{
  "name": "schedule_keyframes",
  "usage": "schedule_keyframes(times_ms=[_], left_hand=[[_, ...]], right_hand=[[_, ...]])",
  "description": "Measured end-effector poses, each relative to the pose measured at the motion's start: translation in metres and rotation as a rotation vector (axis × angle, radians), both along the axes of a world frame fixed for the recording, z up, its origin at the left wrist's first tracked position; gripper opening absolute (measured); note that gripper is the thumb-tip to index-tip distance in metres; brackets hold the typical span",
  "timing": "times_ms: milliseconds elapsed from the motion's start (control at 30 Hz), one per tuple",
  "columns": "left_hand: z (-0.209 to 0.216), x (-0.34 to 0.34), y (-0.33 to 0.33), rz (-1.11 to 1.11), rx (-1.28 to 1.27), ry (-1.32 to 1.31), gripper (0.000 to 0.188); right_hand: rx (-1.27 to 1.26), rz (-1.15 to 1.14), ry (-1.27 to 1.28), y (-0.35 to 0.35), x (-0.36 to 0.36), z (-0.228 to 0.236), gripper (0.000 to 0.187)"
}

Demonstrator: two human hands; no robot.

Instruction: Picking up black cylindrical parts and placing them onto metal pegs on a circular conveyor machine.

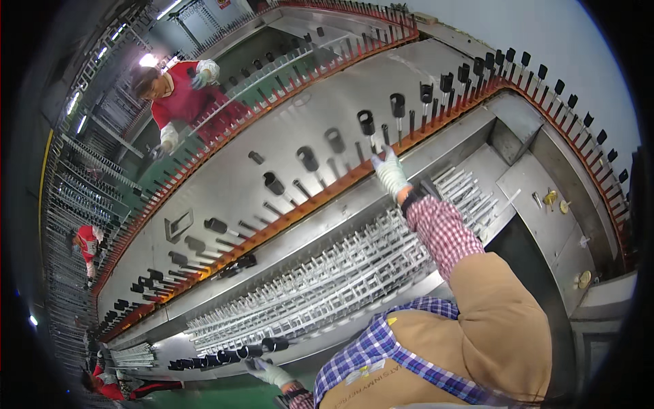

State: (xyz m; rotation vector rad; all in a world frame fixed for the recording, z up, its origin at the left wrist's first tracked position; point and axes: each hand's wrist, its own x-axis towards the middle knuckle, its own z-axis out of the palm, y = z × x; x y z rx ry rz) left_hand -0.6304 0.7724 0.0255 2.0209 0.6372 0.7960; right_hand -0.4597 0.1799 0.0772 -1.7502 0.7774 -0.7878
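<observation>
My right hand (pixel 390 172), in a white knit glove, reaches up to the orange conveyor rail (pixel 347 180). Its fingers are closed around the lower stem of a metal rod that carries a black cup-shaped part (pixel 366 123). Low in the view, my left hand (pixel 271 372), also gloved, has its fingers apart beside a row of black cylindrical parts (pixel 228 356). The nearest black cylinder (pixel 275 344) lies just above that hand, and I see nothing in its grip. More rods with black parts (pixel 398 105) stand along the rail on both sides of my right hand.
Stacked silvery metal racks (pixel 320 293) fill the trough between me and the rail. A steel panel (pixel 231 163) lies beyond it, with one loose black part (pixel 256 157). Across the line, a person in red (pixel 187 102) works. Small brass-coloured pieces (pixel 564 207) rest at right.
</observation>
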Motion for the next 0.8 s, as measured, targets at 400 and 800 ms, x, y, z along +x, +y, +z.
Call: schedule_keyframes(times_ms=[400,800], left_hand=[[0.000,-0.022,-0.124,-0.200,-0.353,0.101,0.050],[-0.001,-0.010,-0.106,-0.178,-0.239,0.313,0.030]], right_hand=[[-0.036,0.045,-0.104,-0.149,-0.002,0.041,0.039],[-0.246,0.107,-0.302,-0.236,-0.005,0.006,0.021]])
